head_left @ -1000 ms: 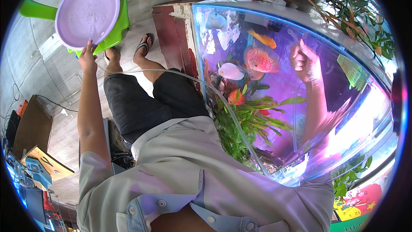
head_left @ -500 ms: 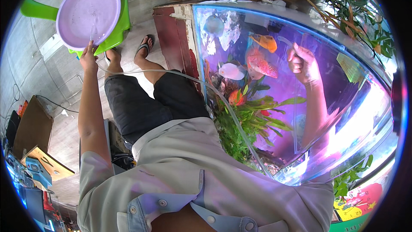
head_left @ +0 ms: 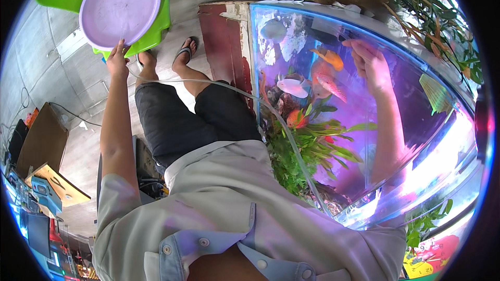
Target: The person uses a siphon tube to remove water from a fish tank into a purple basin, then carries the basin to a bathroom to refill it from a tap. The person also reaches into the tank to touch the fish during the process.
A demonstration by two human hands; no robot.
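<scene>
My left hand is closed round the end of a clear hose at the near rim of a pale purple basin. Bits of dark debris lie in the basin. Across my legs the hose runs right, along the front of a lit fish tank, to its near top edge. Inside the tank, seen through the glass, is my right hand. Its index finger points left and the other fingers are curled; what they hold is unclear. Nearby are an orange fish, a red patterned fish and a white fish.
The basin sits on a green plastic chair. Green water plants fill the tank's near left part. Potted plants stand beyond the tank. At left are a cardboard piece, cables and boxes on the tiled floor.
The whole view has shifted, so things appear farther right. My right hand has moved up in the tank, its index finger now extended from a fist. My left hand stays at the basin's rim.
</scene>
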